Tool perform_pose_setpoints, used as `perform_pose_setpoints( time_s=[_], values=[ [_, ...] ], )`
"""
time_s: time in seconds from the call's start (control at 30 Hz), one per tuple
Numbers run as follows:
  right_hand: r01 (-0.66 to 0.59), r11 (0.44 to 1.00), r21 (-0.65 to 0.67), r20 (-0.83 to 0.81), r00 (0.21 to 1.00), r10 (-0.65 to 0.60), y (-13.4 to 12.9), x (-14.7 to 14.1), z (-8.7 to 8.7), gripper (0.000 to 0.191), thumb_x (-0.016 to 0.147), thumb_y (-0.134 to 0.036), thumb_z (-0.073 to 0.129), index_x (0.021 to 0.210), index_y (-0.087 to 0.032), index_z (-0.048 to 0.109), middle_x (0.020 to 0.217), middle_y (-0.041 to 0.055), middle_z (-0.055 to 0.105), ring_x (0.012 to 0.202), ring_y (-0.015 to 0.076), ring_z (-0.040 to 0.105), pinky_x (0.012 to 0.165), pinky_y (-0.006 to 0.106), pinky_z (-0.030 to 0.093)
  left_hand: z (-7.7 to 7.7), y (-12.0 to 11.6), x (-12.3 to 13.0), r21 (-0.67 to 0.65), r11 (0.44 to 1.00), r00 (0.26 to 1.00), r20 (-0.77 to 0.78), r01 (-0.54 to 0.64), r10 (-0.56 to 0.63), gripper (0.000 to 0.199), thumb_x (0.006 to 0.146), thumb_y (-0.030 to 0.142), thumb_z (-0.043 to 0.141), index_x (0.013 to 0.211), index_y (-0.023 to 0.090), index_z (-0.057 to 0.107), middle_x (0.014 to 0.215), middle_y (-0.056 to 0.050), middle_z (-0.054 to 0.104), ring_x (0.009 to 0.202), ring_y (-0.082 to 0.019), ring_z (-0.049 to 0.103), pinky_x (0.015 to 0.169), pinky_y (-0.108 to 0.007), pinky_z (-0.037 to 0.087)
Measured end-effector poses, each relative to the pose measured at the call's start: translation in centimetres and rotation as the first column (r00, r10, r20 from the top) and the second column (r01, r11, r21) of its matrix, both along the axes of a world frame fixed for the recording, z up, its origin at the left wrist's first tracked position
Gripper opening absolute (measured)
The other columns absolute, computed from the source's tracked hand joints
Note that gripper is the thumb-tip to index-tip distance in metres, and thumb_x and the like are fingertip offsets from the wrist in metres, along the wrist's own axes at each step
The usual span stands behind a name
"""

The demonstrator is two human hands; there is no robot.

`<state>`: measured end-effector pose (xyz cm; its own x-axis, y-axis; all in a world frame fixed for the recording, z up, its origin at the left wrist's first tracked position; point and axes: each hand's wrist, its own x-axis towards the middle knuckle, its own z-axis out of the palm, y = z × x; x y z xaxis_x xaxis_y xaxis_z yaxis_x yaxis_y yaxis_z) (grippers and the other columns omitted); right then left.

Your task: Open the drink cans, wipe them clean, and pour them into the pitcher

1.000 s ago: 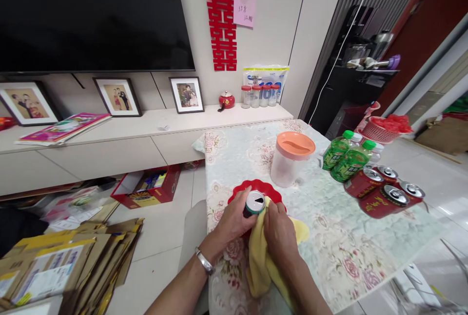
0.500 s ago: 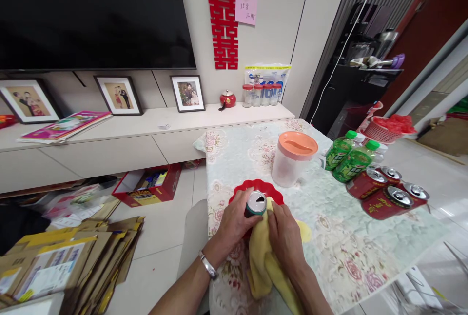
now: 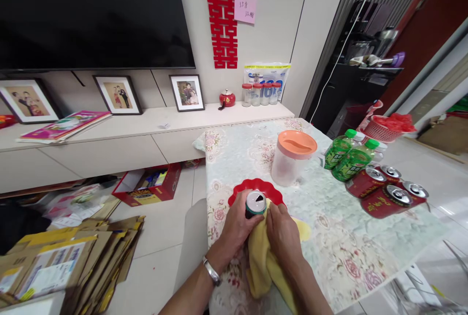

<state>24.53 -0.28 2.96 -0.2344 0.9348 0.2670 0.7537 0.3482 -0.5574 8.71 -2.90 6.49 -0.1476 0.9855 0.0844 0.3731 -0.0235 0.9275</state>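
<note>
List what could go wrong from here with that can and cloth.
1. The can in the left hand has an open mouth, so tipping it might spill any liquid inside; the contents can't be seen.
2. The yellow cloth hangs loose below the right hand, so it might catch the red plate close by.

Smooth, shiny metal tops the drink can [image 3: 255, 203]; the yellow cloth [image 3: 260, 261] is matt, soft-looking fabric. The scalloped plate [image 3: 269, 189] looks like glossy plastic, the pitcher [image 3: 286, 168] cloudy plastic with a smooth plastic lid [image 3: 296, 144], the tablecloth [image 3: 336, 229] puckered.
</note>
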Motion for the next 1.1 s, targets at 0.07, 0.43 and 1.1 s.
perform_pose_setpoints(
  time_s=[0.07, 0.43, 1.1],
  values=[
    [0.013, 1.000, -0.002, 0.007, 1.000, -0.013, 0.0, 0.0, 0.0, 0.020, 0.096, -0.017, 0.046, 0.084, -0.022, 0.062, 0.075, -0.0001, 0.053, 0.058, 0.0145, 0.049, 0.055, 0.027, 0.032, 0.2, -0.2, 0.3, -0.019, 1.000, 1.000, 0.026, -0.011, 0.012, 0.044, 0.078, 0.021, 0.072, 0.119, 0.024, 0.056, 0.117, -0.006, 0.068, 0.110, -0.027, 0.065, 0.097, -0.043, 0.052],
    [-0.020, 0.990, 0.137, -0.058, 0.998, 0.029, -1.1, 1.0, 2.1, 0.036, 0.106, -0.031, 0.041, 0.130, -0.021, 0.067, 0.100, 0.0066, 0.068, 0.089, 0.0186, 0.069, 0.079, 0.032, 0.054, -0.9, 0.0, 0.3, 0.029, 1.000, 1.000, -0.014, -0.004, 0.004, 0.054, 0.078, 0.036, 0.082, 0.125, 0.024, 0.058, 0.121, -0.008, 0.063, 0.115, -0.030, 0.061, 0.101, -0.046, 0.051],
    [-0.217, 0.976, 0.035, 0.454, 0.873, 0.178, 0.6, -1.7, 7.9, 0.024, 0.092, -0.011, 0.052, 0.090, -0.026, 0.070, 0.086, 0.0032, 0.057, 0.064, 0.0153, 0.048, 0.055, 0.031, 0.019, -0.8, 0.4, -0.5, 0.038, 0.996, 0.996, 0.038, 0.075, -0.076, 0.047, 0.077, 0.021, 0.074, 0.123, 0.022, 0.064, 0.129, -0.010, 0.069, 0.123, -0.031, 0.063, 0.109, -0.049, 0.050]
  ],
)
